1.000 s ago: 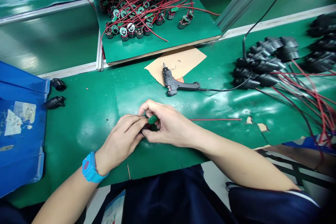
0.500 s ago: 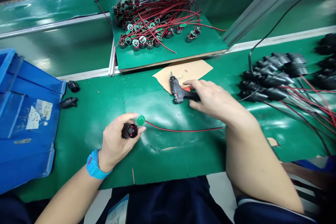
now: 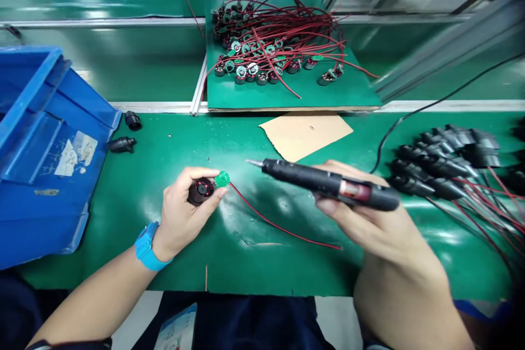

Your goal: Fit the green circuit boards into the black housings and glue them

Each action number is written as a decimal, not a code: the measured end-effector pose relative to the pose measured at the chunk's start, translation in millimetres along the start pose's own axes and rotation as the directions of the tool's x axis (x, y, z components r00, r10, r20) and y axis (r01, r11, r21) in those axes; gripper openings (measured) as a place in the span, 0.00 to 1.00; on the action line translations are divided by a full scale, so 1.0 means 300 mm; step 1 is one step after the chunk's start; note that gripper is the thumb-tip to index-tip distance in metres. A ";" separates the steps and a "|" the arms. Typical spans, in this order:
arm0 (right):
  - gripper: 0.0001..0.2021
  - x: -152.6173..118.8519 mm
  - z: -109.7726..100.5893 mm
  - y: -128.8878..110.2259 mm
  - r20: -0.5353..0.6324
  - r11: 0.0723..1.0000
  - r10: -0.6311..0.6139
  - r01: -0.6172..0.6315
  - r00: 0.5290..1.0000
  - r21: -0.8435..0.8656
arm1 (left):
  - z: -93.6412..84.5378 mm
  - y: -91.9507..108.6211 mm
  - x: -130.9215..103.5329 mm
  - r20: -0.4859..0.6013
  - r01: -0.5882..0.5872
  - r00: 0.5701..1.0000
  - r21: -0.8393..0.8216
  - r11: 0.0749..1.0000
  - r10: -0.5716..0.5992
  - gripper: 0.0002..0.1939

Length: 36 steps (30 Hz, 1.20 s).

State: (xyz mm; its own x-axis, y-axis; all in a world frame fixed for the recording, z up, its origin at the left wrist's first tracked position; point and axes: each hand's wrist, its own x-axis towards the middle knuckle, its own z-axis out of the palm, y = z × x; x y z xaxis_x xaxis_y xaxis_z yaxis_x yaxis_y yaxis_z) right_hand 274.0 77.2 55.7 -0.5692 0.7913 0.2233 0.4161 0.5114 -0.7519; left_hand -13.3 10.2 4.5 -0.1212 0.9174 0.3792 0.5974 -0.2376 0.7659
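My left hand (image 3: 186, 205), with a blue watch on its wrist, is closed around a small dark round motor (image 3: 200, 190) whose open end faces up. Thumb and forefinger also pinch a small green circuit board (image 3: 222, 179) beside it. From that board a red wire (image 3: 283, 225) trails right across the green bench. My right hand (image 3: 369, 219) grips a black glue gun (image 3: 324, 181) in the air, its metal nozzle pointing left toward the board but apart from it. A reddish stick shows through the gun's side window.
A blue bin (image 3: 45, 175) stands at left, with two black plastic housings (image 3: 122, 145) beside it. Cardboard (image 3: 307, 131) lies below a raised green shelf (image 3: 246, 99) heaped with wired motors (image 3: 262, 74). Black housings with wires (image 3: 447, 158) lie at right, near a black cable (image 3: 383, 142).
My right hand has lifted the glue gun off the cardboard and turned its nozzle left. The red wire's free end has swung nearer to me. My left hand keeps its hold.
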 end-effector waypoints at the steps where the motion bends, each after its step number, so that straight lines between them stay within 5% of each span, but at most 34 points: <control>1: 0.05 -0.002 0.016 -0.012 0.024 0.998 -0.014 0.012 1.000 0.062 | 0.000 0.001 0.000 -0.005 0.018 1.000 0.000 1.000 -0.018 0.13; 16: 0.12 0.010 0.099 -0.030 0.057 0.997 0.030 -0.034 0.998 0.076 | -0.007 0.025 -0.007 -0.032 -0.075 0.997 0.052 0.996 0.077 0.12; 24: 0.12 -0.009 0.105 -0.060 0.048 0.988 -0.026 0.033 0.999 -0.149 | -0.006 0.029 -0.010 -0.016 0.024 1.000 0.012 1.000 -0.023 0.11; 30: 0.09 -0.012 0.114 -0.007 0.139 0.768 -0.199 0.242 0.970 -0.593 | -0.019 0.025 0.011 0.009 0.213 0.977 -0.164 0.963 -0.214 0.10; 33: 0.08 0.005 0.073 0.052 0.084 0.641 -0.185 0.185 0.979 -0.745 | -0.025 0.020 0.010 0.023 0.262 0.964 -0.212 0.941 -0.264 0.12; 36: 0.09 0.024 0.021 0.115 -0.019 0.641 -0.104 0.052 0.994 -0.766 | -0.024 0.024 0.003 0.034 0.255 0.967 -0.207 0.945 -0.253 0.11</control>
State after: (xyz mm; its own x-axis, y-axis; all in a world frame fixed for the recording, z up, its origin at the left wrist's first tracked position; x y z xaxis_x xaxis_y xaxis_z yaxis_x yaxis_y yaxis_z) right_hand 279.9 98.4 27.3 -0.5956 0.7400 0.3126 0.7800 0.6257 0.0048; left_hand -14.8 7.1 14.3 -0.2417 0.9579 0.1552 0.3697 -0.0570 0.9274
